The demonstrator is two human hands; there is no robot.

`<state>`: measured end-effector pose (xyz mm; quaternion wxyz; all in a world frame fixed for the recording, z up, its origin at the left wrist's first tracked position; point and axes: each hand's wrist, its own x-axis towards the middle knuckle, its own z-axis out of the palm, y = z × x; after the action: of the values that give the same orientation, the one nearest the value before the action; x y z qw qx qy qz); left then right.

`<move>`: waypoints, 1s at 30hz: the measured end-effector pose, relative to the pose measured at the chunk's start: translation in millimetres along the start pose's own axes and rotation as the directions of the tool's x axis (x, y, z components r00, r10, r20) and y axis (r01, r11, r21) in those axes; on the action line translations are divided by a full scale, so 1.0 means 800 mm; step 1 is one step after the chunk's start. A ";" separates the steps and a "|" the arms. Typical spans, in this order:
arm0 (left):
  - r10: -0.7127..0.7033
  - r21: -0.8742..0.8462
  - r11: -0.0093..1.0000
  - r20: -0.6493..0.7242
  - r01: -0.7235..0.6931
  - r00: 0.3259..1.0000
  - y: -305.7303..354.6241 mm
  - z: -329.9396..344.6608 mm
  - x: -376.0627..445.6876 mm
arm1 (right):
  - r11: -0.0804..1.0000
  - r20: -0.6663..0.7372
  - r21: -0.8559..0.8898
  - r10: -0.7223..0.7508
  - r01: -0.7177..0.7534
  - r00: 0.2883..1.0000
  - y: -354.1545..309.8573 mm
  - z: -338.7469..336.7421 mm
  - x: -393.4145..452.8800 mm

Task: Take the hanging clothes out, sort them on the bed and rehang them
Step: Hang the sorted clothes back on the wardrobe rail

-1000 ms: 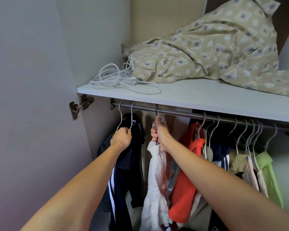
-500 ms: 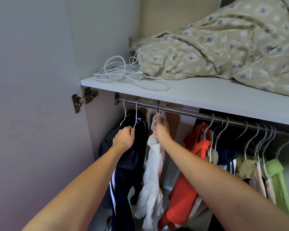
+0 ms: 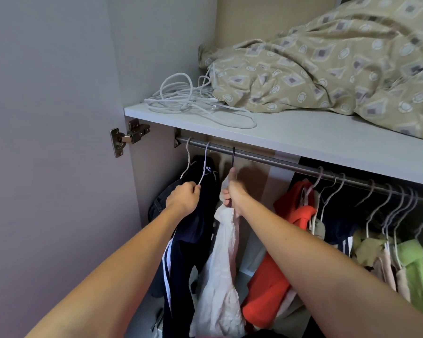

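Hands (image 3: 183, 197) gripping hangers (image 3: 205, 164), shelf (image 3: 303, 135) overhead

Soft daylight falls evenly from the front. The white wooden shelf (image 3: 291, 132) looks bright, and below it the hanging clothes sit in dark shadow. The beige patterned blanket (image 3: 340, 69) above the shelf looks blurry. Straight lines bend near the edges.
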<state>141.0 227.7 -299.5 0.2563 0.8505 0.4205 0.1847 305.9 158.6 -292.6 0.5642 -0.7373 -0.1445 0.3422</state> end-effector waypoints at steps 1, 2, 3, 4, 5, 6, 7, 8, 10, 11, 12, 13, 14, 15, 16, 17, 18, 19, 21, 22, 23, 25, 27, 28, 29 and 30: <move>-0.002 0.009 1.000 0.007 0.002 1.000 -0.002 0.000 -0.001 | 1.000 0.006 -0.003 -0.007 0.007 1.000 0.003 0.004 0.002; -0.005 0.016 1.000 0.012 0.005 1.000 -0.004 -0.001 -0.002 | 1.000 0.013 -0.020 -0.015 0.016 1.000 0.002 0.009 0.003; -0.008 0.022 1.000 0.015 0.008 1.000 -0.005 -0.001 -0.004 | 0.999 0.018 -0.050 -0.020 0.021 1.000 -0.002 0.015 0.002; -0.013 0.027 1.000 0.019 0.012 1.000 -0.005 -0.003 -0.004 | 0.997 0.010 -0.070 -0.017 0.018 1.000 -0.004 0.020 0.003; -0.015 0.031 0.999 0.023 0.014 1.000 -0.005 -0.007 -0.005 | 0.995 0.010 -0.093 -0.015 0.016 1.000 -0.006 0.024 0.006; -0.017 0.040 0.999 0.028 0.015 0.999 -0.005 -0.010 -0.004 | 0.994 0.012 -0.108 -0.009 0.010 1.000 -0.008 0.027 0.006; -0.016 0.057 0.998 0.032 0.014 0.999 -0.005 -0.015 -0.003 | 0.994 0.014 -0.108 0.002 -0.001 1.000 -0.010 0.029 0.007; -0.019 0.078 0.997 0.033 0.017 0.999 -0.005 -0.019 -0.002 | 0.995 0.026 -0.103 0.010 -0.007 1.000 -0.012 0.030 0.004; -0.033 0.122 0.992 0.027 0.029 0.999 -0.004 -0.026 -0.001 | 0.996 0.051 -0.079 0.034 -0.030 0.998 -0.017 0.033 -0.003; -0.037 0.142 0.989 0.022 0.033 0.999 -0.003 -0.028 -0.001 | 0.997 0.058 -0.068 0.044 -0.040 0.997 -0.018 0.035 -0.002; -0.041 0.163 0.986 0.021 0.037 0.999 -0.001 -0.029 -0.001 | 0.998 0.065 -0.052 0.048 -0.045 0.997 -0.020 0.037 -0.002; -0.045 0.185 0.982 0.021 0.040 0.999 0.000 -0.030 -0.001 | 0.997 0.059 -0.062 0.045 -0.041 0.997 -0.021 0.040 0.000; -0.049 0.210 0.977 0.017 0.045 0.999 0.002 -0.030 -0.002 | 0.996 0.052 -0.090 0.020 -0.016 0.998 -0.020 0.045 0.006; -0.053 0.236 0.971 0.014 0.048 0.998 0.003 -0.031 -0.003 | 0.991 0.060 -0.130 -0.015 0.023 0.998 -0.018 0.049 0.008; -0.052 0.264 0.963 0.012 0.047 0.999 0.005 -0.033 -0.005 | 0.985 0.076 -0.165 -0.028 0.040 0.997 -0.017 0.052 0.008; -0.043 0.292 0.956 0.010 0.038 0.999 0.005 -0.036 -0.007 | 0.986 0.091 -0.165 -0.013 0.028 0.996 -0.020 0.054 0.000; -0.029 0.315 0.949 0.013 0.024 0.999 0.004 -0.038 -0.010 | 0.989 0.109 -0.149 0.004 0.012 0.994 -0.024 0.055 -0.007; -0.014 0.330 0.944 0.020 0.006 1.000 0.002 -0.042 -0.014 | 0.988 0.109 -0.153 0.004 0.013 0.994 -0.027 0.055 -0.016; 0.013 0.334 0.942 0.043 -0.026 0.999 -0.005 -0.049 -0.027 | 0.967 0.066 -0.247 -0.056 0.071 0.996 -0.028 0.053 -0.027; 0.019 0.318 0.947 0.056 -0.036 0.998 -0.008 -0.053 -0.035 | 0.942 0.045 -0.313 -0.111 0.119 0.993 -0.024 0.049 -0.030; 0.024 0.290 0.956 0.072 -0.044 0.997 -0.012 -0.056 -0.044 | 0.912 0.038 -0.374 -0.165 0.167 0.986 -0.017 0.044 -0.036; 0.048 0.222 0.973 0.087 -0.066 0.995 -0.017 -0.066 -0.066 | 0.819 0.041 -0.509 -0.284 0.265 0.958 -0.002 0.035 -0.059; 0.079 0.157 0.984 0.065 -0.088 0.995 -0.016 -0.078 -0.090 | 0.711 0.073 -0.606 -0.397 0.357 0.915 0.012 0.027 -0.087; 0.087 0.138 0.986 0.055 -0.094 0.995 -0.015 -0.086 -0.102 | 0.669 0.105 -0.624 -0.441 0.404 0.891 0.017 0.024 -0.102; 0.093 0.137 0.986 0.051 -0.099 0.994 -0.014 -0.095 -0.115 | 0.644 0.141 -0.624 -0.464 0.442 0.874 0.021 0.023 -0.119; 0.104 0.163 0.980 0.051 -0.111 0.993 -0.013 -0.105 -0.127 | 0.630 0.173 -0.616 -0.477 0.472 0.862 0.022 0.022 -0.136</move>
<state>31.4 174.5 -248.1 0.1835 0.8939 0.3825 0.1449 212.6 100.4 -274.0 0.3488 -0.8209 -0.4387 0.1090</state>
